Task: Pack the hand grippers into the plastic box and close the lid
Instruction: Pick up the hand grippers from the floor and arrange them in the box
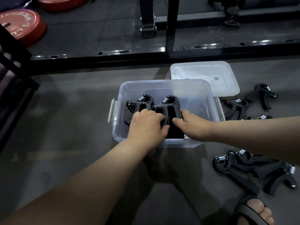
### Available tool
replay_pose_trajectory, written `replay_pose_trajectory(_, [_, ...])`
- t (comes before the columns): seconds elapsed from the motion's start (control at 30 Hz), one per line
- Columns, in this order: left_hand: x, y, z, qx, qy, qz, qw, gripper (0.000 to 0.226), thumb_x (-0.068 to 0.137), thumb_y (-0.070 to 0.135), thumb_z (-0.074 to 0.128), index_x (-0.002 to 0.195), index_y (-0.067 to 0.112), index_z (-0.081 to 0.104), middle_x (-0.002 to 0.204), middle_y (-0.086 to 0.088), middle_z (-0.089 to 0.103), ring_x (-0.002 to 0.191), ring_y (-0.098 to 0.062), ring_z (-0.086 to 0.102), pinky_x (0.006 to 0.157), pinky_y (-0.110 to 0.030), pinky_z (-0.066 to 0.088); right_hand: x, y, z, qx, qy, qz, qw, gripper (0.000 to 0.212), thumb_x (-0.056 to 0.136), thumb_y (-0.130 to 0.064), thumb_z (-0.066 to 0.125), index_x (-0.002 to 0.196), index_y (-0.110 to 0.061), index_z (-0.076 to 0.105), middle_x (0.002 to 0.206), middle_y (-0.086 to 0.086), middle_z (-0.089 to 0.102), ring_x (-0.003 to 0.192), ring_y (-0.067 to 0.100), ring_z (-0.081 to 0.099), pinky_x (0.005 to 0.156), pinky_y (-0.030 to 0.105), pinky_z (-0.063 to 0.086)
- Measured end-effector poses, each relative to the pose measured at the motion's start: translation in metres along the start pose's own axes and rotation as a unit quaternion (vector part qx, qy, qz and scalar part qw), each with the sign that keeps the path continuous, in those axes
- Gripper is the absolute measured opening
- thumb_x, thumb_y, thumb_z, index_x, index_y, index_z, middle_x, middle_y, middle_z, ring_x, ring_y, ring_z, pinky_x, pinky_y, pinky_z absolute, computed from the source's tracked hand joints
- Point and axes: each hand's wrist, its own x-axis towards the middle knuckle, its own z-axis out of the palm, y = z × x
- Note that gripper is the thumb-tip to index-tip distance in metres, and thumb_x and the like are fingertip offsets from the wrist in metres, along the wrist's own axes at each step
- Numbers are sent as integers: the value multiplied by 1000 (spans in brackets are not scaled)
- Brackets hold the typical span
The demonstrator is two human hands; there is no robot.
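Note:
A clear plastic box (209, 101) stands open on the grey floor. Inside it lie black hand grippers with steel springs, one at the left (141, 103) and another beside it (170, 104). My left hand (146, 125) grips the handles of the right-hand gripper inside the box. My right hand (193, 125) rests against the same gripper's right side, fingers curled on it. The white lid (227, 88) lies flat behind the box to the right. Loose grippers lie right of the box (235, 108) and in a pile at the near right (243, 168).
A black steel rack frame (162, 51) runs across behind the box, with uprights. Red weight plates (22, 26) sit at the far left. A dark bench edge (13, 88) is at the left. My sandalled foot (256, 211) is at the lower right.

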Motion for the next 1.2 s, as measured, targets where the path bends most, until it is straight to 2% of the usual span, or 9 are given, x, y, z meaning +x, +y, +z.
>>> replay_pose_trajectory(0.1, [-2,-2,5,-38,31,-13,999,33,88,47,50,106,29,71,93,8,66,95,-22,54,87,-37,40,-2,4,0,-1,10,-16,1000,49,100,-48,33,129,-10,44,130,12,53,120,26,50,97,38,40])
replay_pose_trajectory(0.23, [-5,-3,10,-36,73,-21,996,36,83,33,46,106,24,72,94,6,66,93,-23,53,84,-37,38,-7,8,-3,-13,18,-39,999,44,101,-48,31,124,-13,47,125,8,56,113,23,53,92,37,40])
replay_pose_trajectory(0.43, [-9,-1,9,-24,103,-14,994,44,75,30,44,110,20,70,106,3,63,104,-24,53,93,-37,36,-15,10,-7,-68,45,-31,996,56,100,-53,29,140,-14,34,143,10,40,127,28,47,98,41,38])
replay_pose_trajectory(0.6, [-11,-2,7,5,80,18,997,52,75,32,41,117,18,69,124,2,62,118,-22,51,99,-32,26,-32,12,-15,-111,45,-79,990,49,101,-48,33,136,-14,36,141,11,38,127,30,45,101,44,39])
replay_pose_trajectory(0.77, [-22,-8,9,-9,14,-24,1000,61,82,35,33,138,18,54,150,2,44,142,-18,30,116,-36,19,-64,35,-31,-179,26,-163,970,44,102,-34,37,138,-10,39,142,8,35,129,26,44,108,39,35])
replay_pose_trajectory(0.9, [-22,-8,14,3,12,-23,1000,66,82,37,28,141,19,51,151,0,43,143,-20,31,118,-40,21,-91,73,-54,-137,129,-230,955,37,91,-11,44,127,-12,50,141,2,34,127,18,42,109,32,35])
replay_pose_trajectory(1.0, [-19,-8,16,16,20,-16,1000,66,81,38,27,138,18,55,148,-1,47,140,-23,36,116,-43,27,-81,118,-60,-102,210,-150,961,39,78,-4,48,116,-13,52,124,5,38,113,26,47,104,41,40])
replay_pose_trajectory(1.1, [-16,-5,16,26,18,1,999,61,82,35,32,137,20,56,146,0,48,139,-23,37,114,-44,30,-58,159,-62,-130,96,13,987,36,84,-9,49,119,-14,51,123,10,40,112,34,50,102,43,41])
replay_pose_trajectory(1.2, [-14,-3,15,17,8,19,1000,62,81,33,34,137,17,56,147,-1,49,140,-23,36,115,-42,27,-48,177,-55,-218,-74,22,973,41,89,-21,54,129,-16,48,130,12,45,116,31,53,100,36,43])
